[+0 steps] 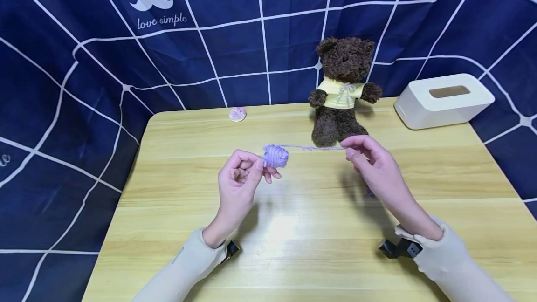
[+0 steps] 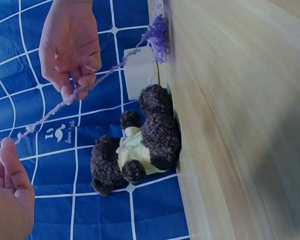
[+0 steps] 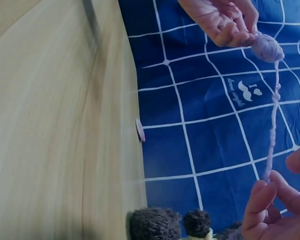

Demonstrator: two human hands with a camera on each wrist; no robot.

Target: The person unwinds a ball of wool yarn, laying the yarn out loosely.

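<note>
A small ball of lilac yarn is pinched between the thumb and fingers of my left hand, above the table. From its top a strand of yarn runs nearly level to my right hand, whose thumb and fingertips pinch it. In the left wrist view the strand continues past the right hand down to a loose purple heap of yarn on the table. The right hand mostly hides that heap in the head view. The right wrist view shows the yarn ball at the left hand's fingertips.
A brown teddy bear in a yellow top sits at the table's back edge, behind the right hand. A white tissue box stands at the back right. A round pink disc lies at the back left of the wooden table. Blue checked cloth hangs around it.
</note>
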